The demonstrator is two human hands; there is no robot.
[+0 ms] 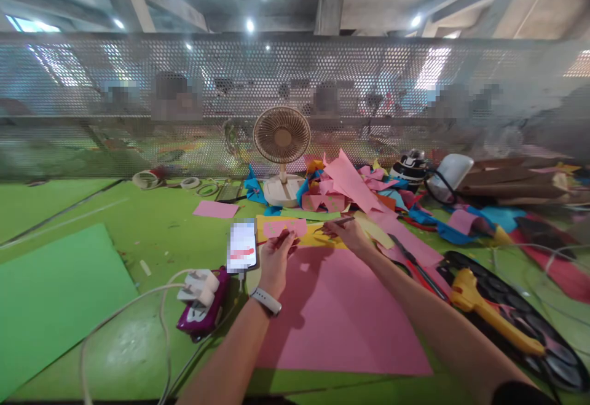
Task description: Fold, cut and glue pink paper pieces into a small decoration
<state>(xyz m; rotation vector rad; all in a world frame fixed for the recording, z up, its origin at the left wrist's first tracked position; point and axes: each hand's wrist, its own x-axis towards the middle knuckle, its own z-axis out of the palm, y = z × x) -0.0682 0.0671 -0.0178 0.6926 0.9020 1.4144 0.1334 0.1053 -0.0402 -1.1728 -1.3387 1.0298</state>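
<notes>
Judging by how things lie, the cutting is partly done: 1 small pink paper piece [284, 227] is already cut out, and a heap of coloured scraps [350, 190] sits behind it by the fan [281, 137]. The large pink sheet [341, 313] under my wrists looks whole and uncut.

My left hand [275, 263] is closed narrow, pinching the small piece by its lower edge between thumb and fingers, just above the far edge of the large sheet. My right hand [351, 236] is closed around a thin dark stick [342, 221]; I cannot tell whether it is a pen or a blade. Its tip points at the piece's right end.

1 phone [242, 246] lies just left of my left hand. 1 yellow glue gun [483, 306] lies well to the right, untouched.
</notes>
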